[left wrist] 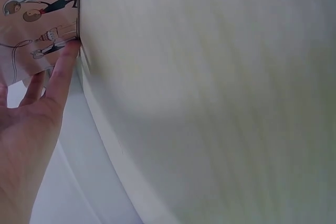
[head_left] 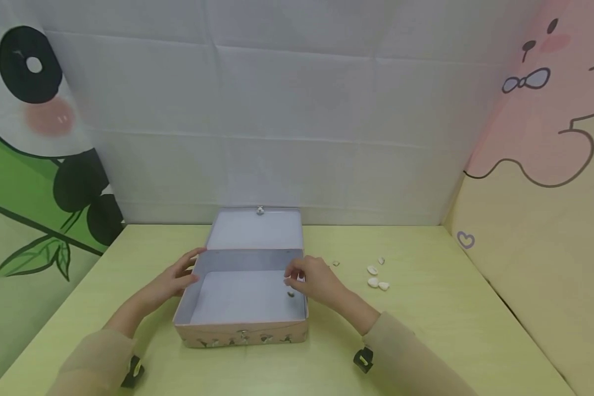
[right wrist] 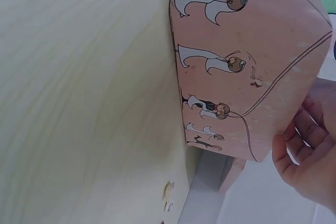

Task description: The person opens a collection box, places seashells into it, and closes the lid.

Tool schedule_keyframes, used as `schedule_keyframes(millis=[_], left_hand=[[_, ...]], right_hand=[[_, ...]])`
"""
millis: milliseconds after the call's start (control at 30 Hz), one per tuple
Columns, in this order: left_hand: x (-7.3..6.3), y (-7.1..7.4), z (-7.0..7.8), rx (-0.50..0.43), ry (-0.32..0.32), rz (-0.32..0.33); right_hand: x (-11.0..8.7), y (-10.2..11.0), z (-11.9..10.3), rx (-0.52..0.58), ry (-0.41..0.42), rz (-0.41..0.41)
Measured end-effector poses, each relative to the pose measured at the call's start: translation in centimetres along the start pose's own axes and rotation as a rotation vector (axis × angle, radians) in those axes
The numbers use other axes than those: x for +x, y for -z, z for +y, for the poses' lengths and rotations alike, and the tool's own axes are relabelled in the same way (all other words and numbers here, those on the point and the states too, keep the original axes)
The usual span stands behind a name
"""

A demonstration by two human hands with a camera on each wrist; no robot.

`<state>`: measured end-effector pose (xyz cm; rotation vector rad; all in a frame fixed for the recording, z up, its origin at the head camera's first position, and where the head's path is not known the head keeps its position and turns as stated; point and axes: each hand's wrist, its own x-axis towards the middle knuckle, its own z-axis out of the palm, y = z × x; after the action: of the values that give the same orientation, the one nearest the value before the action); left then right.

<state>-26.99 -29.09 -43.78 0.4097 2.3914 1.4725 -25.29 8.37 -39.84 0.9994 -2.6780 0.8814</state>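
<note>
An opened pink tin box point(head_left: 242, 333) with a white inside and printed figures stands on the table, its lid point(head_left: 255, 230) tilted back. My left hand point(head_left: 170, 278) rests on the box's left side, fingers spread; the left wrist view shows a finger at the bottom edge of the printed wall point(left wrist: 39, 22). My right hand point(head_left: 317, 280) hangs over the right rim, thumb and forefinger bent and a little apart. Just below them, inside the box, is a small dark shell point(head_left: 290, 294). In the right wrist view the curled fingers point(right wrist: 310, 129) show beside the rim with nothing visible between them.
Several small pale shells point(head_left: 373, 282) lie scattered on the yellow table point(head_left: 425, 330) right of the box. A white cloth point(head_left: 297, 110) hangs behind, and printed panels point(head_left: 534, 220) stand at both sides.
</note>
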Motion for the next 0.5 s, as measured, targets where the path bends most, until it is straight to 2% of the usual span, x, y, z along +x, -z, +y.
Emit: schedule_keyframes(millis=[200, 500], left_hand=[[-0.1, -0.3, 0.0, 0.019, -0.009, 0.020], [-0.2, -0.5, 0.1, 0.023, -0.038, 0.029]], right_hand=[[-0.4, 0.4, 0.2, 0.031, 0.040, 0.021], [-1.3, 2.7, 0.9, 0.014, 0.082, 0.065]])
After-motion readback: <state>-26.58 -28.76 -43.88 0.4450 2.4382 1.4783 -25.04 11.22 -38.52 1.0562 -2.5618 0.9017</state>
